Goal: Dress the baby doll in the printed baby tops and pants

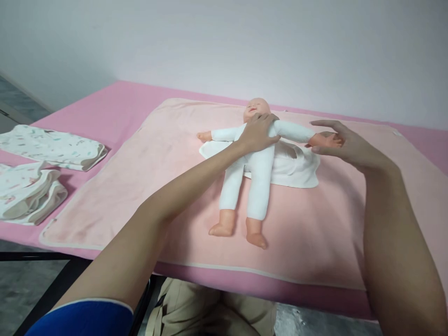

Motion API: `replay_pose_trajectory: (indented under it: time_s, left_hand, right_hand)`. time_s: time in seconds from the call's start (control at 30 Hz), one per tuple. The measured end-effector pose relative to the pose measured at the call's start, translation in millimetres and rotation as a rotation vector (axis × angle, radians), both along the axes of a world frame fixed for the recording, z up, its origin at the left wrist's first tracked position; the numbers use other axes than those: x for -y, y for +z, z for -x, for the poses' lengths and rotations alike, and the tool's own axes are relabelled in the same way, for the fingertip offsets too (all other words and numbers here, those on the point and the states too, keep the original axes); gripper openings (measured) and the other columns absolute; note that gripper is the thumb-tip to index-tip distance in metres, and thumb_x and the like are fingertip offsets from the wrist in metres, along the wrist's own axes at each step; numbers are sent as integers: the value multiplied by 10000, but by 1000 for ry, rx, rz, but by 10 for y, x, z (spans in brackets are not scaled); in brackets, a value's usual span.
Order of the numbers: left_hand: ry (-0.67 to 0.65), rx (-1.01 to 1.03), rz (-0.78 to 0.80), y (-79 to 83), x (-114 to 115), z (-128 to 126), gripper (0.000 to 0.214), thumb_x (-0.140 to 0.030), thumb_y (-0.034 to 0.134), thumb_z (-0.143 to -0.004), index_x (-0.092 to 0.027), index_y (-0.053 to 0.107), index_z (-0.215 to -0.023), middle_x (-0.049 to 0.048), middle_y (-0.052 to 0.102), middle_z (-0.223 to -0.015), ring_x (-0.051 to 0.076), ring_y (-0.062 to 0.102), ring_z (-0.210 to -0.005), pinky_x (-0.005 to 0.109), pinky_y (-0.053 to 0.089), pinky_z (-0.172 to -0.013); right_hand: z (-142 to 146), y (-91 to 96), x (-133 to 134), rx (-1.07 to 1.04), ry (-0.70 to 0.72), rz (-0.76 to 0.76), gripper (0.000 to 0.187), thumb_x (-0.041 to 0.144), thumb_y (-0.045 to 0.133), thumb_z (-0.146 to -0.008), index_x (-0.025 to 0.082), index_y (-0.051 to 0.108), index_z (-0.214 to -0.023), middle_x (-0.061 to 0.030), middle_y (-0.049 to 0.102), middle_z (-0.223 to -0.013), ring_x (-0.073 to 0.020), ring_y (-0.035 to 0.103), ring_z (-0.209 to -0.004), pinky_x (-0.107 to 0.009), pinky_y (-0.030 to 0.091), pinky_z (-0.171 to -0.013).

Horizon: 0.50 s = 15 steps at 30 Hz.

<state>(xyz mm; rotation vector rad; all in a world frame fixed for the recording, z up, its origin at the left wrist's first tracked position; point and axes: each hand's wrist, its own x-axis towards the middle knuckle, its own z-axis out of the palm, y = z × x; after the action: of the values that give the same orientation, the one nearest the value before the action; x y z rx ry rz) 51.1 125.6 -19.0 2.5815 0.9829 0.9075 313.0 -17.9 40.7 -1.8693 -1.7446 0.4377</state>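
A baby doll (261, 179) with a white cloth body lies on its back, arms spread and legs toward me. My left hand (257, 133) rests on its upper chest just below the chin, fingers laid over the body and thumb apart. At the doll's outstretched arm on the right, my right hand (346, 142) is open, its fingers and thumb spread around the doll's hand (325, 140). Whether my palm touches the doll's hand I cannot tell. Under the doll's back and right-side arm lies a white cloth (297, 170), partly hidden by the body.
A light pink blanket (115, 200) with a pale edge lies beneath the doll on the pink-covered table (101, 107). Two folded printed baby garments, one farther back (52, 144) and one nearer (28, 193), lie at the left. A pale wall (224, 46) stands behind.
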Motion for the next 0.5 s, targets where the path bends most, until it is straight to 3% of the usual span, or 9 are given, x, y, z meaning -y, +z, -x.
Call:
replay_pose_trajectory:
  time_s: [0.07, 0.13, 0.27, 0.33, 0.4, 0.5]
  left_hand:
    - [-33, -5, 1, -11, 50, 16, 527, -454, 640, -1000, -195, 609, -1458, 133, 657, -1548, 344, 547, -1474, 496, 406, -1284]
    - [7, 4, 2, -52, 55, 158, 515, -474, 559, -1068, -184, 589, -1492, 137, 636, -1574, 317, 533, -1490, 478, 416, -1280]
    - [328, -132, 64, -219, -51, 756, 468, -427, 411, -1154, -143, 571, -1490, 146, 647, -1530, 288, 550, -1400, 518, 421, -1262]
    - [396, -214, 109, -287, -129, 1062, 453, -466, 518, -1121, -115, 627, -1386, 160, 688, -1431, 307, 565, -1345, 568, 425, -1246]
    - [382, -321, 94, -293, -197, 1264, 469, -539, 618, -1076, -144, 663, -1324, 139, 700, -1392, 314, 586, -1322, 548, 465, -1208]
    - [362, -421, 1, -179, -233, 1309, 448, -484, 676, -1070, -128, 657, -1342, 141, 673, -1465, 327, 561, -1383, 549, 431, -1243]
  right_hand:
    - [-19, 70, 53, 0, 21, 86, 684, 612, 883, -847, 415, 691, -1473, -61, 787, -1264, -294, 741, -1080, -451, 605, -919]
    - [32, 2, 25, 57, 4, 130, 680, 620, 875, -835, 374, 700, -1444, -64, 785, -1242, -304, 735, -1059, -459, 599, -915]
    - [341, -357, -186, 311, -100, 50, 608, 533, 809, -886, 214, 683, -1388, -137, 790, -1174, -356, 723, -1032, -473, 574, -912]
    - [509, -521, -301, 400, -112, -28, 591, 504, 712, -957, 162, 640, -1434, -189, 779, -1237, -401, 711, -1095, -502, 561, -942]
    - [607, -613, -385, 430, -109, -97, 584, 486, 606, -1014, 135, 598, -1481, -220, 767, -1279, -424, 698, -1118, -517, 553, -944]
    - [553, -591, -414, 427, -93, -172, 523, 460, 517, -1043, 149, 625, -1449, -224, 762, -1303, -417, 684, -1118, -498, 543, -926]
